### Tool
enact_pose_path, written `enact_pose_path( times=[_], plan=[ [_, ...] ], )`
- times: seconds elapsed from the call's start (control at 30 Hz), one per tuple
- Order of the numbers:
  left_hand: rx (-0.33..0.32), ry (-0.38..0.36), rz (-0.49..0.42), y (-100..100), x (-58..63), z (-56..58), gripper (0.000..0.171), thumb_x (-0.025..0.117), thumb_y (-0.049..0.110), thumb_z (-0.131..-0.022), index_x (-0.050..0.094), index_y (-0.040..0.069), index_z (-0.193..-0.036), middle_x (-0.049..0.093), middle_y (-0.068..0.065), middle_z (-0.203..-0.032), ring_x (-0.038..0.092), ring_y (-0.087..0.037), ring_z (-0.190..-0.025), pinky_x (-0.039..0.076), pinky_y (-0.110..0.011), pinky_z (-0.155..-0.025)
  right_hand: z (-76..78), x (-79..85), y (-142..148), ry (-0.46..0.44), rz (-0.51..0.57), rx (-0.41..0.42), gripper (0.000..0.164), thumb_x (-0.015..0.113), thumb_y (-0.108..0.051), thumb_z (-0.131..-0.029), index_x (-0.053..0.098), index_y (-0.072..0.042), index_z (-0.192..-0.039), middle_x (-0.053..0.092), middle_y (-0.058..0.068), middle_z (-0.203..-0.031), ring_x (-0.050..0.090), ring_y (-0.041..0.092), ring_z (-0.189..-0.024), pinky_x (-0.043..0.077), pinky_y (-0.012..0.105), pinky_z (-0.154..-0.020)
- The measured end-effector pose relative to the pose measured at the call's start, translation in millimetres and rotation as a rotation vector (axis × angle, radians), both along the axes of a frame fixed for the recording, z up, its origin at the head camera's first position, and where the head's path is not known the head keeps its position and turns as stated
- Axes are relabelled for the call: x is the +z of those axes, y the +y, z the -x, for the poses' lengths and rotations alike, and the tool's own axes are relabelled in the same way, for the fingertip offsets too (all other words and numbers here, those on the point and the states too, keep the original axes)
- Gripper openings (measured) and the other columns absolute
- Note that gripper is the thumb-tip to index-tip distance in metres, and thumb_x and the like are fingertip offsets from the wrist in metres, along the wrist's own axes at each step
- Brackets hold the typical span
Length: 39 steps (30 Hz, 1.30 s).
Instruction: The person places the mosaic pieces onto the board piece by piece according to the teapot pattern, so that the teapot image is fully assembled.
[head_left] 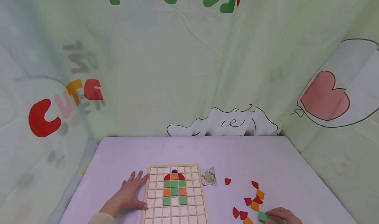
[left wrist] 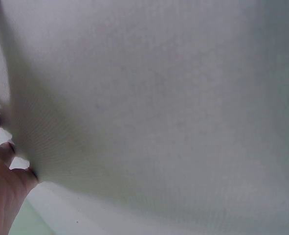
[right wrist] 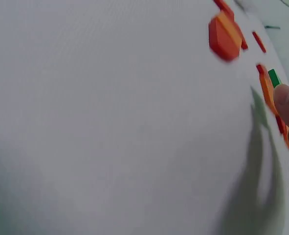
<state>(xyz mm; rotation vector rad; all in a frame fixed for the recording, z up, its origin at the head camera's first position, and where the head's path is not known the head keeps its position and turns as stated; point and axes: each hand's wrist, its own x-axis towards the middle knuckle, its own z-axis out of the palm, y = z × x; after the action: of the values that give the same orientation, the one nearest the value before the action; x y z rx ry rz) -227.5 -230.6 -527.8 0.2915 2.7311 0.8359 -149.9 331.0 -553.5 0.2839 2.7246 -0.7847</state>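
My left hand (head_left: 127, 194) lies with fingers spread at the left edge of a wooden grid board (head_left: 150, 193). Its thumb and a fingertip touch the frame. On the board sit a blue half-round tile (head_left: 174, 171), red quarter-round tiles (head_left: 167, 177) flanking an orange square tile (head_left: 174, 176), and green and orange squares below. To the right of the board, my right hand (head_left: 282, 214) pinches a green square tile (head_left: 262, 216). In the right wrist view the thumb presses on that green tile (right wrist: 274, 77), seen edge-on. Pale fabric covers most of the left wrist view.
Loose red quarter-round tiles (head_left: 235, 212) and orange squares (head_left: 255, 205) are scattered between the board and my right hand. A small printed pattern card (head_left: 208, 176) rests against the board's upper right side. Printed curtains (head_left: 165, 69) surround the pale table (head_left: 124, 151).
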Motion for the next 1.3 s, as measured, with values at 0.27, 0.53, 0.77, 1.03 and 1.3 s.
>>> enact_pose_path(
  times=[0.27,0.53,0.77,1.03,1.3],
  plan=[
    [-0.002,-0.012,0.006,-0.1,-2.6,0.5,0.12,0.099,0.039,-0.054,0.042,0.008,-0.155,0.028,-0.029,-0.164,0.011,-0.058,-0.152,0.011,-0.082,-0.114,8.4,26.9,-50.7,0.107,0.038,0.032,0.045,0.088,-0.032,-0.078,0.076,-0.004,-0.111,0.067,0.001,-0.106,0.056,0.016,-0.095,0.059,0.032,-0.078],
    [0.015,-0.022,0.004,0.2,-4.4,1.8,0.118,0.099,0.038,-0.055,0.043,0.011,-0.156,0.029,-0.026,-0.165,0.011,-0.055,-0.154,0.012,-0.081,-0.115,24.5,35.8,-96.2,0.149,0.162,0.073,0.029,0.086,-0.022,-0.081,0.079,-0.008,-0.105,0.067,-0.001,-0.099,0.056,0.013,-0.089,0.057,0.02,-0.071],
    [0.009,-0.012,0.017,2.0,0.5,0.1,0.118,0.099,0.037,-0.055,0.043,0.009,-0.155,0.029,-0.027,-0.164,0.012,-0.057,-0.153,0.013,-0.08,-0.115,34.0,42.6,-129.1,0.158,0.158,0.223,0.024,0.086,-0.03,-0.081,0.08,-0.017,-0.101,0.067,-0.003,-0.103,0.058,0.015,-0.099,0.061,0.032,-0.082],
    [0.008,-0.014,0.02,2.9,4.4,-0.2,0.118,0.099,0.036,-0.055,0.043,0.009,-0.155,0.029,-0.027,-0.164,0.012,-0.056,-0.153,0.013,-0.081,-0.115,40.1,43.6,-159.2,0.149,0.264,0.378,0.022,0.083,-0.029,-0.086,0.08,-0.016,-0.103,0.065,-0.004,-0.101,0.055,0.017,-0.099,0.057,0.025,-0.081],
    [0.008,-0.009,0.005,1.1,3.6,-1.3,0.118,0.099,0.036,-0.055,0.043,0.008,-0.155,0.03,-0.028,-0.164,0.012,-0.057,-0.153,0.013,-0.081,-0.115,44.3,37.6,-188.7,0.122,0.348,0.464,0.021,0.083,-0.028,-0.086,0.081,-0.014,-0.101,0.065,-0.007,-0.099,0.053,0.012,-0.097,0.052,0.017,-0.08]
  ],
)
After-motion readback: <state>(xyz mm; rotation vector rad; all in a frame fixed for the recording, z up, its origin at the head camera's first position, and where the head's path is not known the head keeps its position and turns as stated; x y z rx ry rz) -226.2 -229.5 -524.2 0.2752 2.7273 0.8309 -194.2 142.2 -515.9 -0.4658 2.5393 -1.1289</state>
